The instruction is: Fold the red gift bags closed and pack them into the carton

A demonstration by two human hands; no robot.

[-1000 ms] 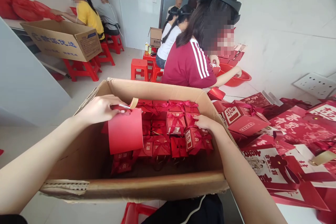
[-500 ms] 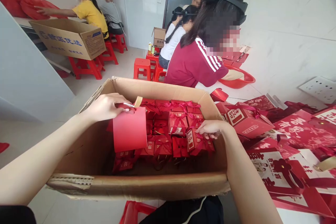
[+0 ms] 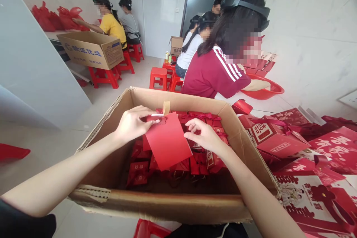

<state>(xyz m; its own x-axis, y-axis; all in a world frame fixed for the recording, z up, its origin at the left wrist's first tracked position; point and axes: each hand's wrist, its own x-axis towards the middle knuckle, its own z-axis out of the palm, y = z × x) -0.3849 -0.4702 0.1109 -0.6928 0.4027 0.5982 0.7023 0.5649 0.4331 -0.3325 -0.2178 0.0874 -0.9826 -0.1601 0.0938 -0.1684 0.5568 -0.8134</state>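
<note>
My left hand (image 3: 134,122) is closed on the top edge of a flat red card piece (image 3: 168,142), which hangs tilted over an open cardboard carton (image 3: 156,202). A strip of tan tape (image 3: 166,107) sticks up from that edge. My right hand (image 3: 203,135) hovers just right of the card with its fingers loosely curled and apart, holding nothing. Under both hands the carton holds several small red gift boxes (image 3: 212,159) tied with ribbons.
Flat red printed boxes and bags (image 3: 309,193) pile up on the table at right, with an assembled red box (image 3: 275,137). A person in a maroon shirt (image 3: 214,76) sits beyond the carton by a red basin (image 3: 263,91). Other people, red stools (image 3: 158,77) and another carton (image 3: 92,49) stand farther back.
My right hand lifted off the small boxes at the carton's right side and moved left beside the card. My left hand carried the card rightward; the view shifted.
</note>
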